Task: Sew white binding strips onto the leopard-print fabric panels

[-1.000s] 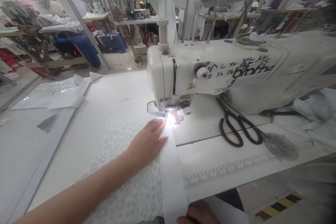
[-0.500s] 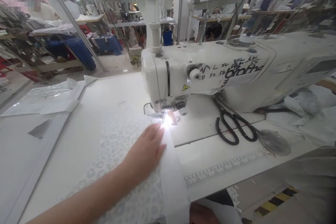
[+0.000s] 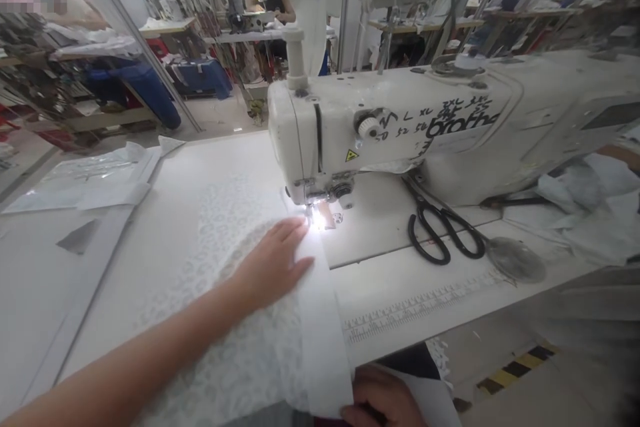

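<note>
My left hand (image 3: 277, 257) lies flat on the fabric just in front of the needle area, fingers stretched towards the lit presser foot (image 3: 310, 212). Under it spreads a pale fabric with grey leopard spots (image 3: 235, 353). A plain white fabric strip (image 3: 325, 340) runs along its right edge, from the foot down to the table's front edge. At the bottom, my right hand (image 3: 383, 400) pinches the strip's lower end between thumb and curled fingers. The white sewing machine (image 3: 390, 127) stands over the work, its lamp shining at the needle.
Black-handled scissors (image 3: 443, 227) lie right of the needle, beside a round greyish disc (image 3: 517, 259). A printed ruler scale (image 3: 420, 307) runs along the front edge. White crumpled cloth (image 3: 575, 207) sits at the right, a plastic-covered packet (image 3: 90, 177) at the left. Co-workers sit behind.
My right hand has come up further into view at the strip's lower end. My left hand stays flat by the foot, its thumb spread slightly wider. The view has shifted slightly.
</note>
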The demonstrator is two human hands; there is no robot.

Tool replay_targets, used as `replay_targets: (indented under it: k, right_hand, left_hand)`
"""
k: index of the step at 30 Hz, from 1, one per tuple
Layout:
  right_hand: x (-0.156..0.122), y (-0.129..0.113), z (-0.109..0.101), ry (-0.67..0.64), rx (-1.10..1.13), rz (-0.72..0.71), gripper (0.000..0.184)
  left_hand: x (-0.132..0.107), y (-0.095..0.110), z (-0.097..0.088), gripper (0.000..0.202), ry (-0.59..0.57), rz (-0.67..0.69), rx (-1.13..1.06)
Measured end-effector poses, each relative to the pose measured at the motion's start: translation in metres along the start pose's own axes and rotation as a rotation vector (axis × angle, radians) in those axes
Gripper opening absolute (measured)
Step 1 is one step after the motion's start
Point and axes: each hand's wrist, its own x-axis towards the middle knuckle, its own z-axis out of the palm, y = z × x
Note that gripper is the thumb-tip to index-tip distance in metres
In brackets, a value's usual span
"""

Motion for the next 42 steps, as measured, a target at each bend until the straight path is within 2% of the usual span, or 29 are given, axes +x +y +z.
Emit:
replay_targets:
  k: [2,4,9,11,13,17,22,30,33,34,36,38,40,42]
  right_hand:
    - [0.002,-0.006,0.001,0.05,0.004,-0.02,0.024]
    - [0.002,-0.013,0.001,0.087,0.018,-0.024,0.023]
    - [-0.003,-0.027,-0.003,0.145,0.061,0.033,0.021]
    - [-0.005,-0.03,-0.004,0.156,0.063,0.036,0.021]
    - [-0.006,-0.031,-0.004,0.158,0.064,0.038,0.02]
    - [-0.008,-0.033,-0.004,0.168,0.034,0.06,0.02]
    - [-0.006,-0.035,-0.004,0.179,0.017,0.064,0.021]
    - [-0.005,-0.032,-0.001,0.191,-0.06,0.049,0.022]
    - [-0.006,-0.031,-0.006,0.145,-0.171,-0.069,0.005]
    - [-0.005,-0.031,-0.01,0.097,-0.209,-0.139,0.013]
    - [-0.003,-0.033,-0.018,0.0,-0.281,-0.288,0.027]
    - [0.002,-0.035,-0.026,-0.045,-0.351,-0.408,0.032]
    - [0.007,-0.039,-0.031,-0.05,-0.426,-0.5,0.029]
    - [0.011,-0.044,-0.034,-0.089,-0.493,-0.558,0.023]
  left_hand:
    - [0.004,-0.003,-0.002,0.044,-0.001,-0.008,0.009]
    - [-0.004,0.002,-0.004,0.047,0.006,-0.037,0.021]
    - [-0.059,0.015,-0.011,0.05,0.045,-0.279,0.03]
    - [-0.077,0.007,-0.013,0.048,0.048,-0.384,0.06]
    - [-0.085,-0.005,-0.014,0.046,0.064,-0.423,0.114]
    - [-0.081,-0.022,-0.015,0.044,0.081,-0.39,0.176]
    - [-0.072,-0.026,-0.02,0.047,0.036,-0.404,0.175]
    - [-0.068,-0.036,-0.021,0.045,0.054,-0.341,0.199]
    - [-0.067,-0.041,-0.024,0.044,0.028,-0.325,0.202]
    - [-0.067,-0.041,-0.024,0.044,0.023,-0.32,0.204]
    - [-0.066,-0.037,-0.024,0.044,0.035,-0.308,0.226]
    - [-0.065,-0.022,-0.021,0.043,0.1,-0.268,0.22]
    - [-0.065,0.002,-0.015,0.039,0.136,-0.216,0.12]
    - [-0.066,0.029,-0.007,0.033,0.11,-0.155,-0.045]
